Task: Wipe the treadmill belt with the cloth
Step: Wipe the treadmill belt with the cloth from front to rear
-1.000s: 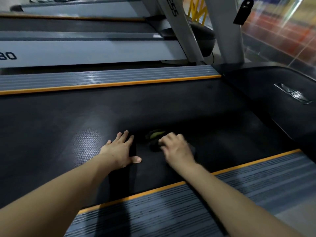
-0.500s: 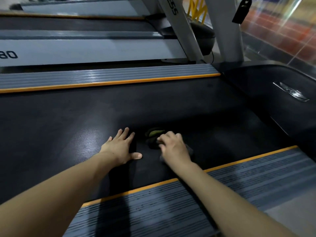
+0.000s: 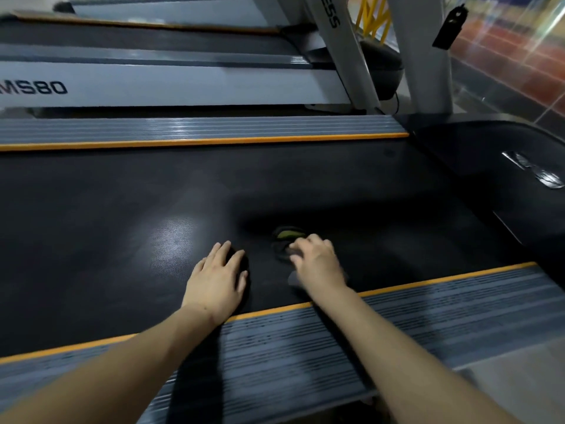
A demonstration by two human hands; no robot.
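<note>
The black treadmill belt (image 3: 122, 215) runs across the view between two grey side rails edged in orange. My right hand (image 3: 318, 264) presses down on a dark cloth with a green-yellow patch (image 3: 287, 235), fingers curled over it; most of the cloth is hidden under the hand. My left hand (image 3: 218, 278) lies flat on the belt just left of it, fingers spread, holding nothing. Both hands sit close to the near orange edge.
The near grey side rail (image 3: 397, 328) lies under my forearms, the far rail (image 3: 183, 128) beyond the belt. The black motor cover (image 3: 495, 166) rises at the right. Grey uprights (image 3: 422, 56) and a second treadmill (image 3: 153, 84) stand behind.
Both hands have slid slightly toward the near orange edge, the right one dragging the cloth along the belt. The left hand stays flat.
</note>
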